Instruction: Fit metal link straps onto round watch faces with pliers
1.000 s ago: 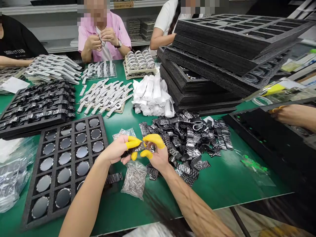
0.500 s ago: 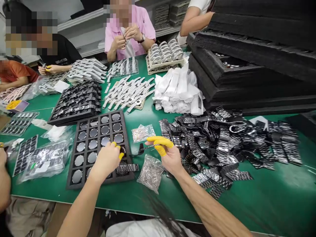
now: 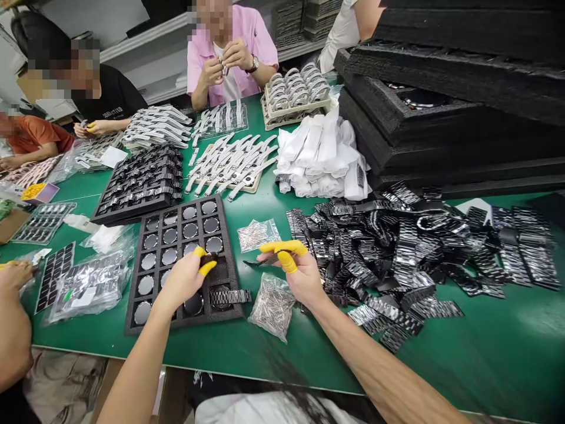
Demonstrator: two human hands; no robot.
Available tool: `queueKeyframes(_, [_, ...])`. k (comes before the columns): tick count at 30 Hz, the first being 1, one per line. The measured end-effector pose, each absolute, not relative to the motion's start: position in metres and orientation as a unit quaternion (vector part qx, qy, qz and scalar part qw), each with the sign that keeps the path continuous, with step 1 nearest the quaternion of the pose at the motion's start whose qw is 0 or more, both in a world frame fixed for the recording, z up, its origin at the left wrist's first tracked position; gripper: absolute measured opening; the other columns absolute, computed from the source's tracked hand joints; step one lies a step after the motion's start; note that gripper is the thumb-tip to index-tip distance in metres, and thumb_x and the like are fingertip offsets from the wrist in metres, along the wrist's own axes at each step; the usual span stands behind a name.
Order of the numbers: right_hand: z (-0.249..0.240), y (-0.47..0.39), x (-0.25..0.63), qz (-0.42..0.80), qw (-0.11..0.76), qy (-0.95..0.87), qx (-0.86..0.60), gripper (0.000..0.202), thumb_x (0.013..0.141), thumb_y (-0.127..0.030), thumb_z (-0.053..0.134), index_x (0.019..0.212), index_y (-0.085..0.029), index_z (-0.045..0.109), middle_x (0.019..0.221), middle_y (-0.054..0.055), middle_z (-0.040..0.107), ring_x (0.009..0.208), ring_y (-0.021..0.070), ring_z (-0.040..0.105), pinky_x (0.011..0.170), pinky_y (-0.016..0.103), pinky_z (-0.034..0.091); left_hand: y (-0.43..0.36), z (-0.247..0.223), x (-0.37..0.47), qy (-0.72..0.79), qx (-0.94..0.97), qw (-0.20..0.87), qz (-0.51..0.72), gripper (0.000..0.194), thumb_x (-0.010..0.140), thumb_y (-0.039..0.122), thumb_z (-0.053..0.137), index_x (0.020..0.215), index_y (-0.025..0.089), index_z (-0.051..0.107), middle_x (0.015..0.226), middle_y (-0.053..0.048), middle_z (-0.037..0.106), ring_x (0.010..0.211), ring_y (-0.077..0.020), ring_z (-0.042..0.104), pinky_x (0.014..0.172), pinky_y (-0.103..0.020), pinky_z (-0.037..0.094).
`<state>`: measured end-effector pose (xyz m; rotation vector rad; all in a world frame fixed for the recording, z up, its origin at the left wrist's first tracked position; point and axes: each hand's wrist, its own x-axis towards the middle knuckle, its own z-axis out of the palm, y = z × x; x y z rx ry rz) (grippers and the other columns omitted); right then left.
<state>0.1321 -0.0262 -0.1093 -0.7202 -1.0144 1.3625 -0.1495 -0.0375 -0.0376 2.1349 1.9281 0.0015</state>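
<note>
Nearest me, just short of my right hand (image 3: 304, 278): a crinkled clear bag of pins (image 3: 272, 307), slim, bright, metallic. Short of my left hand (image 3: 184, 280), a single black link band (image 3: 230, 296) lies over the near right corner of the foam tray (image 3: 230, 259); cannot tell whether it is fixed to the round piece under it.

Hands apart. Left pinches a small dark piece (image 3: 209, 258) above the tray, thumb against finger. Right grips a thin dark piece (image 3: 253, 263) jutting toward the left; most of it is hidden. Yellow rubbery covers (image 3: 289, 245) on several fingertips.

Progress, my reading: early on this tray. Most of its glassy grey discs (image 3: 145, 285) sit bandless in square cells. Plenty left: right of my right hand, a loose heap of black bands (image 3: 406, 250), glossy, ridged.

Beyond and between the hands, a smaller bag (image 3: 253, 235). Past my left hand, a matte black tray (image 3: 141, 182) with rows of banded pieces, seemingly done. Farther, pale strapped watches (image 3: 233, 168), soft white wrapped bundles (image 3: 320, 147); farthest, a co-worker in a pink shirt (image 3: 256, 44).
</note>
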Motion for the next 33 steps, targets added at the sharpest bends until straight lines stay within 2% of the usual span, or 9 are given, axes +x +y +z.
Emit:
queueKeyframes(3, [-0.114, -0.029, 0.124, 0.642, 0.582, -0.408, -0.288, 0.033, 0.096, -0.055, 0.074, 0.101, -0.024, 0.066, 0.098, 0.005, 0.081, 0.080, 0.0203, 0.079, 0.077, 0.039, 0.066, -0.026, -0.017, -0.142, 0.693, 0.692, 0.190, 0.065, 0.021, 0.100, 0.043, 0.059, 0.109, 0.024, 0.061, 0.080, -0.002, 0.069, 0.073, -0.0245, 0.067, 0.070, -0.032, 0.047])
queueKeyframes(9, [-0.115, -0.032, 0.112, 0.729, 0.532, -0.336, -0.270, 0.042, 0.089, -0.060, 0.079, 0.091, -0.023, 0.059, 0.081, 0.000, 0.076, 0.063, 0.0164, 0.071, 0.062, 0.035, 0.065, 0.013, -0.014, -0.093, 0.611, 0.571, 0.398, 0.377, 0.038, 0.080, 0.048, 0.080, 0.098, 0.020, 0.061, 0.102, -0.004, 0.071, 0.090, -0.0177, 0.067, 0.080, -0.028, 0.054])
queueKeyframes(12, [-0.112, -0.032, 0.111, 0.743, 0.528, -0.308, -0.271, 0.044, 0.087, -0.060, 0.081, 0.089, -0.023, 0.058, 0.074, -0.002, 0.073, 0.052, 0.0123, 0.062, 0.047, 0.025, 0.055, 0.023, -0.033, -0.063, 0.542, 0.483, 0.553, 0.409, 0.046, 0.081, 0.054, 0.078, 0.100, 0.021, 0.052, 0.111, -0.008, 0.073, 0.085, -0.0172, 0.071, 0.070, -0.028, 0.056])
queueKeyframes(14, [-0.111, -0.030, 0.111, 0.749, 0.527, -0.295, -0.271, 0.044, 0.087, -0.061, 0.081, 0.088, -0.023, 0.057, 0.069, -0.003, 0.071, 0.047, 0.0100, 0.056, 0.042, 0.021, 0.046, 0.022, -0.048, -0.048, 0.515, 0.471, 0.590, 0.406, 0.043, 0.086, 0.053, 0.073, 0.101, 0.022, 0.048, 0.104, -0.006, 0.074, 0.075, -0.0150, 0.070, 0.063, -0.025, 0.053])
queueKeyframes(16, [-0.109, -0.028, 0.112, 0.757, 0.519, -0.287, -0.277, 0.046, 0.084, -0.062, 0.082, 0.087, -0.022, 0.059, 0.066, -0.003, 0.070, 0.044, 0.0092, 0.052, 0.040, 0.021, 0.040, 0.017, -0.062, -0.040, 0.512, 0.519, 0.557, 0.397, 0.033, 0.092, 0.043, 0.069, 0.107, 0.021, 0.051, 0.105, -0.007, 0.075, 0.078, -0.0150, 0.071, 0.068, -0.027, 0.056])
queueKeyframes(18, [-0.108, -0.026, 0.114, 0.762, 0.509, -0.281, -0.286, 0.048, 0.079, -0.063, 0.086, 0.086, -0.022, 0.063, 0.063, -0.003, 0.069, 0.042, 0.0093, 0.049, 0.040, 0.022, 0.037, 0.012, -0.071, -0.040, 0.495, 0.604, 0.505, 0.368, 0.027, 0.095, 0.029, 0.064, 0.120, 0.021, 0.057, 0.118, -0.010, 0.074, 0.098, -0.0188, 0.073, 0.087, -0.033, 0.060])
queueKeyframes(22, [-0.106, -0.024, 0.119, 0.769, 0.492, -0.288, -0.289, 0.046, 0.077, -0.061, 0.088, 0.081, -0.020, 0.068, 0.055, -0.004, 0.065, 0.041, 0.0090, 0.046, 0.042, 0.023, 0.034, 0.009, -0.080, -0.050, 0.388, 0.767, 0.398, 0.321, 0.050, 0.091, 0.007, 0.053, 0.137, 0.023, 0.065, 0.141, -0.012, 0.068, 0.135, -0.0260, 0.062, 0.118, -0.047, 0.048])
queueKeyframes(26, [-0.105, -0.023, 0.124, 0.770, 0.470, -0.315, -0.294, 0.048, 0.076, -0.062, 0.087, 0.074, -0.018, 0.069, 0.051, -0.003, 0.063, 0.041, 0.0084, 0.045, 0.041, 0.022, 0.031, 0.012, -0.084, -0.057, 0.333, 0.814, 0.352, 0.320, 0.066, 0.087, -0.003, 0.044, 0.143, 0.025, 0.064, 0.145, -0.011, 0.066, 0.138, -0.0250, 0.060, 0.119, -0.047, 0.049])
queueKeyframes(33, [-0.107, -0.021, 0.127, 0.766, 0.461, -0.322, -0.311, 0.045, 0.077, -0.060, 0.086, 0.074, -0.018, 0.070, 0.050, -0.003, 0.063, 0.040, 0.0087, 0.043, 0.042, 0.023, 0.029, 0.009, -0.085, -0.056, 0.341, 0.818, 0.344, 0.311, 0.070, 0.087, -0.005, 0.043, 0.145, 0.027, 0.064, 0.146, -0.010, 0.065, 0.137, -0.0251, 0.061, 0.118, -0.046, 0.051])
